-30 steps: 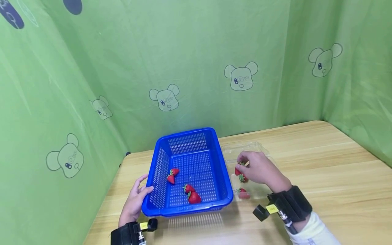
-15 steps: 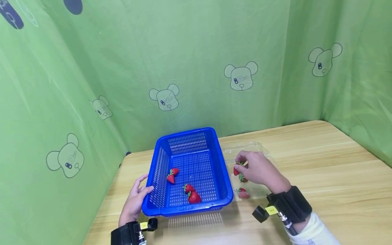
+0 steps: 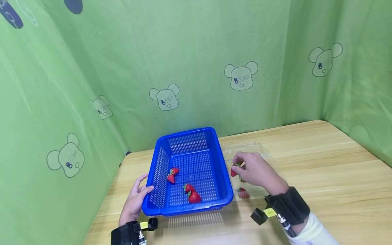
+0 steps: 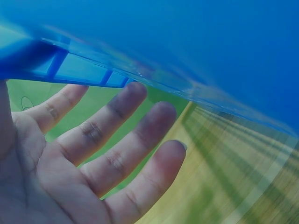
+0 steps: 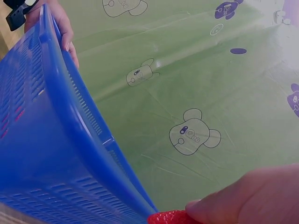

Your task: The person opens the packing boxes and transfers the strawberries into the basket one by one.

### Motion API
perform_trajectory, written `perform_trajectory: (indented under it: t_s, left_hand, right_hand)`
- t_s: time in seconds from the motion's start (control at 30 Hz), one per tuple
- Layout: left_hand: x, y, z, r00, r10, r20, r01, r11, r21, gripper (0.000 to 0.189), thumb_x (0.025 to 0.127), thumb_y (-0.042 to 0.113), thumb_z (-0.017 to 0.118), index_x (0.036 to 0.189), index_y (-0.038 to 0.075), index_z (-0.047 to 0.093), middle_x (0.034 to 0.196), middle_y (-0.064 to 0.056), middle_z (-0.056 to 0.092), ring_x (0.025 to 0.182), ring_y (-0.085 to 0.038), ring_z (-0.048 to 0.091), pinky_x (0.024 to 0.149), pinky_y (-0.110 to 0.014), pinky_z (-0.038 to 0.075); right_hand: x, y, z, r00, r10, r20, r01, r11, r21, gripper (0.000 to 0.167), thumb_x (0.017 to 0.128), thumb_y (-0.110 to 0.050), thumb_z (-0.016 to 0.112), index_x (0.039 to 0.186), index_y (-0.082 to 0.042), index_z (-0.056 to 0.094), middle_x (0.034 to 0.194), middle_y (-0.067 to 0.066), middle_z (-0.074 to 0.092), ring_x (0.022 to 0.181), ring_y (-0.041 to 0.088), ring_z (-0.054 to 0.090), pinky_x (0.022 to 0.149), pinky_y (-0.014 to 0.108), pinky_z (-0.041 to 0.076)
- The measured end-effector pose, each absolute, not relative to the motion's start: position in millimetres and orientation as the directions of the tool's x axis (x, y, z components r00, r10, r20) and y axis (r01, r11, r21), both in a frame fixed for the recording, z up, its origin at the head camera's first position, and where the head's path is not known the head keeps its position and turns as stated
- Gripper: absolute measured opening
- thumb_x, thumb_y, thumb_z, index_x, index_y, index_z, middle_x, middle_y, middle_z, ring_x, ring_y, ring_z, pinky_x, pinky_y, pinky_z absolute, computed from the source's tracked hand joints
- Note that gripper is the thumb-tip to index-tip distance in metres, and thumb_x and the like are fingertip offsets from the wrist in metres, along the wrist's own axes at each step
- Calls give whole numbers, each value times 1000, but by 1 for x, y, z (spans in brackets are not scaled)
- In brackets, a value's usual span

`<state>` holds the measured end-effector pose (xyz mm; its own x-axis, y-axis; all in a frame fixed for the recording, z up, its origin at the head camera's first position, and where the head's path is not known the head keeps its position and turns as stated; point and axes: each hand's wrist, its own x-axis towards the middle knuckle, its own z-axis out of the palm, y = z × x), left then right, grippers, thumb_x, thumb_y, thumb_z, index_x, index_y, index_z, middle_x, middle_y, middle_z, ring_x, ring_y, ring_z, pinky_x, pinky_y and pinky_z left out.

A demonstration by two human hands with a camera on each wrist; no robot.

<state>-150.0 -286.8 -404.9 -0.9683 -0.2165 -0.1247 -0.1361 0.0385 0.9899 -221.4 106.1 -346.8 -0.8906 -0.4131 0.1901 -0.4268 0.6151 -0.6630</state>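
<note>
A blue plastic basket (image 3: 226,183) with perforated sides is held raised and tilted above the table. My left hand (image 3: 133,200) holds its left side, thumb over the rim and fingers against the outside; in the left wrist view those fingers (image 4: 154,126) extend beneath the rim. Several strawberries (image 3: 194,197) lie in the basket. My right hand (image 3: 255,172) pinches a strawberry (image 3: 233,171) between thumb and fingers, just right of the basket's right rim. The same strawberry (image 5: 170,218) shows at the thumb tip in the right wrist view.
A clear plastic clamshell box (image 3: 245,148) lies open on the wooden table (image 3: 330,163), right of the basket. A strawberry (image 3: 243,193) sits in its near part; another is mostly hidden under my right hand. A green curtain (image 3: 196,51) surrounds the table's back and sides.
My right hand has shifted slightly left with the pinched strawberry, away from the others in the clear box and toward the basket rim. The left hand and basket have stayed put.
</note>
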Motion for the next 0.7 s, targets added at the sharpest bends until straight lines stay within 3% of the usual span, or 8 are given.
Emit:
perform_trajectory:
  t_s: [0.47, 0.7]
  left_hand:
    - [-150, -286, -405, -971, -211, -113, -123, 36, 992, 59, 96, 15, 59, 147, 14, 30, 122, -25, 59, 93, -34, 67, 76, -47, 57]
    - [-149, -286, -404, -970, -213, -115, -126, 37, 991, 59, 96, 16, 59, 147, 14, 30, 122, -25, 59, 93, -34, 67, 76, -46, 57]
  right_hand:
    - [-218, 102, -345, -881, -417, 225, -454, 608, -651, 6, 91, -12, 67, 92, -7, 64, 78, -1, 67, 64, 11, 61, 56, 28, 51]
    - [-216, 100, -344, -871, -418, 258, -479, 604, -637, 6, 90, -12, 69, 91, -7, 65, 78, -2, 68, 68, 11, 65, 64, 34, 55]
